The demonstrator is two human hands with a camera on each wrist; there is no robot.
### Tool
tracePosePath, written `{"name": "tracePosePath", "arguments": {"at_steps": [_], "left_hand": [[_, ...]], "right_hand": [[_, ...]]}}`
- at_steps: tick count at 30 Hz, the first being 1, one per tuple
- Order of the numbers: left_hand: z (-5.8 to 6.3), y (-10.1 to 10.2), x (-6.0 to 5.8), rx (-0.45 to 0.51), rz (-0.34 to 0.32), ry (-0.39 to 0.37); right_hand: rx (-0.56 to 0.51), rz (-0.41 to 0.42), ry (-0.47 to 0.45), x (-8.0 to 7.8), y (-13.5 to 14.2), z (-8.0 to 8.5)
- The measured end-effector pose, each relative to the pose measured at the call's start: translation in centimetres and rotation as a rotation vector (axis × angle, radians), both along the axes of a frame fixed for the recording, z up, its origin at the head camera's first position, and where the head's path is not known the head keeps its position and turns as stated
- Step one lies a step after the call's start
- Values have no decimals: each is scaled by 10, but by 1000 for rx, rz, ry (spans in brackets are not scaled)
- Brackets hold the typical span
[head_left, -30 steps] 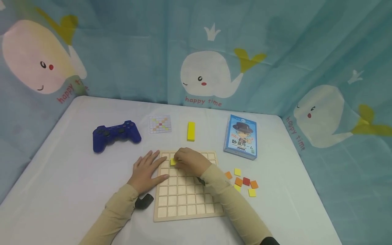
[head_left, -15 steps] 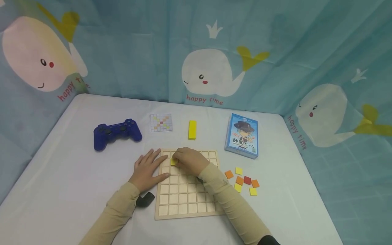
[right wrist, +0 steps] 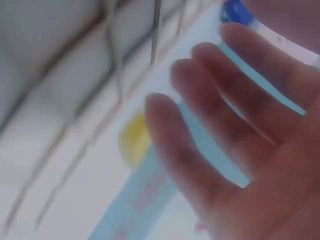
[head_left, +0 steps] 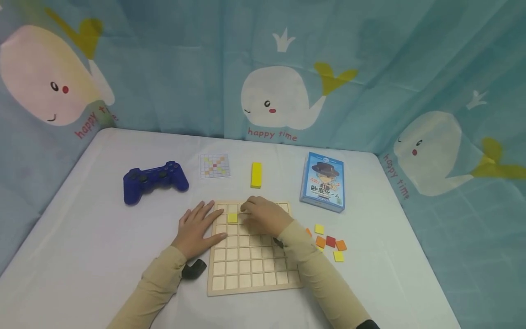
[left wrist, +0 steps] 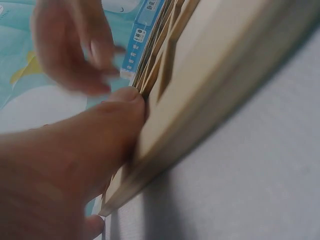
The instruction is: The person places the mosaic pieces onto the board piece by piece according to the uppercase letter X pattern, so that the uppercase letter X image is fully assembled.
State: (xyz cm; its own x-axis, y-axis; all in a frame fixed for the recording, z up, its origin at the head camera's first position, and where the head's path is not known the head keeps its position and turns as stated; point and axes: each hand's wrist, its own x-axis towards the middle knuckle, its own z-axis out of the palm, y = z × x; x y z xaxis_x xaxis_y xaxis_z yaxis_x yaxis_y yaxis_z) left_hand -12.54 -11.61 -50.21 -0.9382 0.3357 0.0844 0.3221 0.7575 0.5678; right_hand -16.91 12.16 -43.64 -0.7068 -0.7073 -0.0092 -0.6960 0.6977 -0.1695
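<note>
A wooden grid board (head_left: 238,279) lies at the middle front of the table in the head view. One yellow square tile (head_left: 232,218) sits in a cell near its upper left corner. My left hand (head_left: 196,230) rests spread along the board's left border, and the left wrist view shows its thumb (left wrist: 117,112) on the raised edge. Just right of the tile, my right hand (head_left: 265,217) hovers over the board. Its fingers (right wrist: 167,130) are relaxed and apart in the right wrist view, with nothing between them.
Loose red (head_left: 330,241), orange (head_left: 341,245) and yellow tiles (head_left: 319,229) lie right of the board, partly behind the right sleeve. Behind the board are a blue game controller (head_left: 156,180), a printed grid card (head_left: 215,165), a yellow block (head_left: 256,175) and a blue box (head_left: 323,182).
My right hand has let go of the yellow tile and shifted right, so the tile now shows whole in its cell. The left hand stays in place.
</note>
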Motion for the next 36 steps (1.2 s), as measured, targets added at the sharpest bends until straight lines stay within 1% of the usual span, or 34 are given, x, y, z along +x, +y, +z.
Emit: {"name": "tracePosePath", "arguments": {"at_steps": [3,5,9,12,14,16,19,22,26,32,36], "left_hand": [[0,-1,1,3,2,-2],[0,-1,1,3,3,-2],[1,-3,1,-7,0,4],[2,-4,0,-15,-4,7],[2,-4,1,-16,-7,9],[2,-4,1,-11,-11,10],[1,-4,1,-6,-20,16],[-1,-4,0,-4,-25,22],[-3,-1,-1,2,-28,32],[-2,-1,-1,4,-23,32],[-2,-1,0,-1,-17,26]], "right_hand": [[-49,-56,3,10,31,10],[-72,-118,3,19,55,16],[-84,-307,-13,41,104,23],[-74,-464,-25,61,139,22],[-67,-554,-35,75,157,20],[-56,-619,-42,90,172,17],[-39,-705,-79,108,187,12],[-47,-751,-125,119,195,5],[-61,-769,-171,126,199,-4],[-48,-772,-188,128,196,-8],[-20,-750,-159,129,196,-10]]}}
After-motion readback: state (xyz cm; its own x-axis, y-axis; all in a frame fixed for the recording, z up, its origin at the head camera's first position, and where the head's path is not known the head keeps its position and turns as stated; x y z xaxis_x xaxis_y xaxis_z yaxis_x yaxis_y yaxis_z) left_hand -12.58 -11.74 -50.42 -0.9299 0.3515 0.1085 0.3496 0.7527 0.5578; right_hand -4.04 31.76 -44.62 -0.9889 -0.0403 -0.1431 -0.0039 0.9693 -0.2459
